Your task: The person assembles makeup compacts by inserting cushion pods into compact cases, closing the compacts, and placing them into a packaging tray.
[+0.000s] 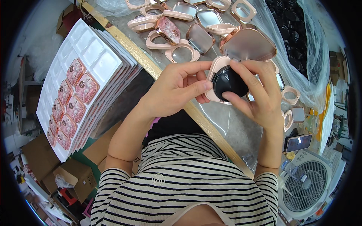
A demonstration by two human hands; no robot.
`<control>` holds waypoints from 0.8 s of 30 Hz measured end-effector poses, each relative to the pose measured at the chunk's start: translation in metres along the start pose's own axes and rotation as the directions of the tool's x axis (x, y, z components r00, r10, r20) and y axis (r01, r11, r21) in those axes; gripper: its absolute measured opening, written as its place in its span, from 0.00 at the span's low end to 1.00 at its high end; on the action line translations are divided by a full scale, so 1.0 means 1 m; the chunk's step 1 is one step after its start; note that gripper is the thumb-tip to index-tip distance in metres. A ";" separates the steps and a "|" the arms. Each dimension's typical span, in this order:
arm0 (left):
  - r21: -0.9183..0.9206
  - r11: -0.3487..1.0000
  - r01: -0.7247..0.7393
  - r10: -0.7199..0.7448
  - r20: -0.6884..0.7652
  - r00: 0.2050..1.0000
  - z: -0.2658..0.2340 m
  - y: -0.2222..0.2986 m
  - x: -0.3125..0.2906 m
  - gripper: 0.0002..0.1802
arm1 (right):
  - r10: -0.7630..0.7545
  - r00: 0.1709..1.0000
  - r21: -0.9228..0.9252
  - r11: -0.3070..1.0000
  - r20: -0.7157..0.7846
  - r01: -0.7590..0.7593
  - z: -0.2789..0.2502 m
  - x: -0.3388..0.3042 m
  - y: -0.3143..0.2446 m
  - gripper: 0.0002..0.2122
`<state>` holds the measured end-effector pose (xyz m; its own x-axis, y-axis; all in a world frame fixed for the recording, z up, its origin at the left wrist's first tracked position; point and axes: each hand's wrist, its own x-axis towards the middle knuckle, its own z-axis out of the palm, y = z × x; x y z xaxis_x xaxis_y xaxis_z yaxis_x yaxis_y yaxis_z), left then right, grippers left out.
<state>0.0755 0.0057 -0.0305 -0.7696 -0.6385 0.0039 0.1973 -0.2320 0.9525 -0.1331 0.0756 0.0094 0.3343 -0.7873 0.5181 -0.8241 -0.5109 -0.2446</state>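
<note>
Pink compact (221,63), fingers (244,74) curled, thumbs (198,88) inward

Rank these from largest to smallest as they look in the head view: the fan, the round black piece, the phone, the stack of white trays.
1. stack of white trays
2. fan
3. round black piece
4. phone

Nearness to the camera may make real sizes differ.

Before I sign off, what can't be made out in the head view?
Head view:
glossy black round disc: part of its rim, behind the right hand
pale-pink plastic case: underside, facing away
white plastic tray stack: lower contents, covered from above
clear plastic wrap: upper end, cut by the upper edge
</note>
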 end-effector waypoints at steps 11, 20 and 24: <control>0.068 0.997 -0.032 0.031 0.006 0.999 0.005 0.001 0.005 0.23 | -0.025 0.998 0.090 0.996 0.058 0.020 -0.010 0.000 0.004 0.33; 0.017 0.994 -0.106 0.106 -0.048 0.993 0.010 0.000 0.008 0.23 | 0.031 0.999 0.061 0.998 -0.006 -0.031 -0.007 -0.007 0.000 0.34; 0.020 0.990 -0.141 0.143 -0.124 0.982 0.010 -0.006 0.009 0.21 | 0.039 0.995 0.008 0.999 -0.090 -0.039 0.001 -0.010 -0.005 0.34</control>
<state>0.0619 0.0086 -0.0330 -0.6526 -0.7508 0.1020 0.2921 -0.1250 0.9482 -0.1322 0.0853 0.0048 0.2592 -0.7726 0.5796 -0.8329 -0.4826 -0.2708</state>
